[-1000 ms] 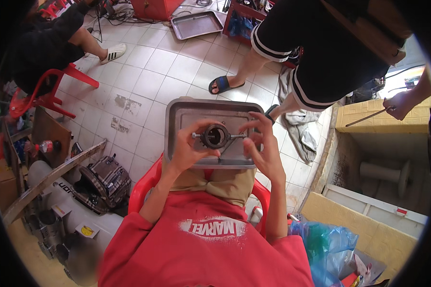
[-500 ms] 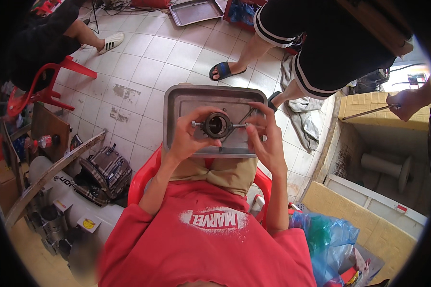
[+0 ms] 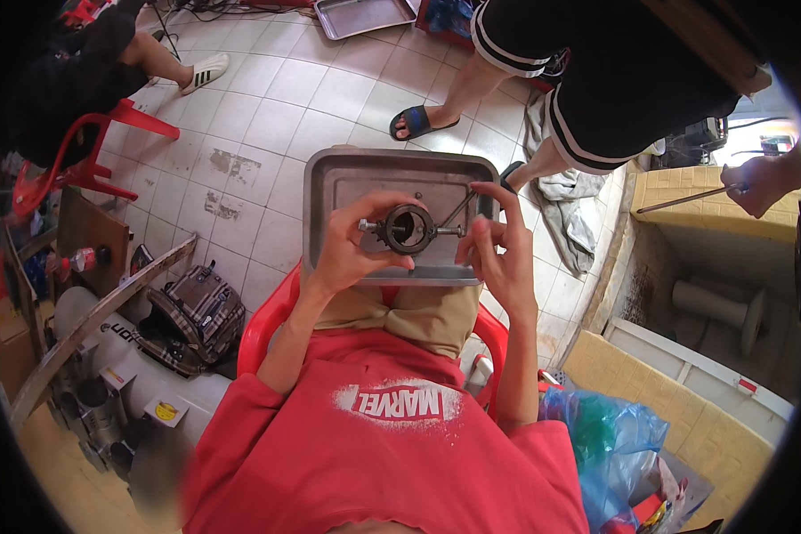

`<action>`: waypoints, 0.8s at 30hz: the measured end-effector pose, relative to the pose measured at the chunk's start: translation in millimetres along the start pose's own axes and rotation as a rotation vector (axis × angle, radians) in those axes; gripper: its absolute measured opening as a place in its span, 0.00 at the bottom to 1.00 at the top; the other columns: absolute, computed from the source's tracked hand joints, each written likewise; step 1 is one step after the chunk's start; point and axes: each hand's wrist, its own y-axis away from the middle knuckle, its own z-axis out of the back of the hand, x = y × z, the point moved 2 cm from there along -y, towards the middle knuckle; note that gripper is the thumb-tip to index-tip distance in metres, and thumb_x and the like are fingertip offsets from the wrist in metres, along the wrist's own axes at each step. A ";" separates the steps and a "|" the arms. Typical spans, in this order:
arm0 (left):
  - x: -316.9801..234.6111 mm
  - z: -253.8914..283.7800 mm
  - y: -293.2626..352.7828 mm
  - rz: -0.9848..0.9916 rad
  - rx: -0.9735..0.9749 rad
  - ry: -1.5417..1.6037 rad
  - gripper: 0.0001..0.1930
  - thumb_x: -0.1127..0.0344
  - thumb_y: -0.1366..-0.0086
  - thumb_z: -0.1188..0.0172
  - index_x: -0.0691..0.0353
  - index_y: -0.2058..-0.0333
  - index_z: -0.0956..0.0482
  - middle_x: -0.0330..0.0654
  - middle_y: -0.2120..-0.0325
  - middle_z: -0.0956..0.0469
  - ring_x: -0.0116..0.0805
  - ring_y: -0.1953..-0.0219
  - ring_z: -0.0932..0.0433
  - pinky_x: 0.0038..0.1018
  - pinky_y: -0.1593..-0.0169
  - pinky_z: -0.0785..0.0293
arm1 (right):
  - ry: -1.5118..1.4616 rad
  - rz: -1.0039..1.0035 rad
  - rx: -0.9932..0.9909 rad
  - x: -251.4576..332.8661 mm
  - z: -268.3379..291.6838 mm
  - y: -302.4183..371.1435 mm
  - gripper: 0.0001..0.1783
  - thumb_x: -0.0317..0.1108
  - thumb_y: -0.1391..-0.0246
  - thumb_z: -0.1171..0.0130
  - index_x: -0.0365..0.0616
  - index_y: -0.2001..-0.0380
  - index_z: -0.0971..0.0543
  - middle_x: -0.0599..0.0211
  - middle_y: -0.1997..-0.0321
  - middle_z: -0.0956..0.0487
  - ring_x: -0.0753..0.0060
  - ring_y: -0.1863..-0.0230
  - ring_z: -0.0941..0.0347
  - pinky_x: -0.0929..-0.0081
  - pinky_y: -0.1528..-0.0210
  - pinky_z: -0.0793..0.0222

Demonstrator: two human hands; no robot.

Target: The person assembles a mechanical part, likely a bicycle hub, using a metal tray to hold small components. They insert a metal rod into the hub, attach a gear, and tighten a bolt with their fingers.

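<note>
My left hand [image 3: 343, 245] is closed round a dark metal ring [image 3: 406, 229], thumb below and fingers above. Bolts stick out from both sides of the ring: a left bolt [image 3: 368, 226] beside my palm and a right bolt [image 3: 449, 231] toward my other hand. A thin metal rod [image 3: 457, 210] slants up from the ring's right side. The index fingertip of my right hand [image 3: 500, 249] is at the rod's upper end, with the thumb and other fingers curled near the right bolt. Below the ring, a grey metal tray [image 3: 334, 163] rests on my lap.
A person in black shorts [image 3: 614, 89] stands ahead to the right; another person's hand [image 3: 765, 184] there holds a metal rod [image 3: 685, 205]. A red chair [image 3: 102, 147] and a plaid bag [image 3: 200, 316] are on the left. Blue plastic bags [image 3: 610, 440] lie at my right.
My right thumb and fingers have shifted away from the right bolt, leaving its end in plain view. The tray appears slightly higher in the picture. My left hand keeps its hold on the ring.
</note>
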 end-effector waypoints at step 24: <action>0.9 -0.8 1.0 0.020 0.007 0.001 0.37 0.73 0.58 0.18 0.60 0.46 0.21 0.40 0.51 0.18 0.29 0.50 0.19 0.27 0.48 0.23 | 0.057 0.144 -0.024 -2.5 1.3 2.1 0.32 0.22 0.44 0.33 0.41 0.38 0.34 0.67 0.67 0.17 0.88 0.78 0.32 0.85 0.74 0.40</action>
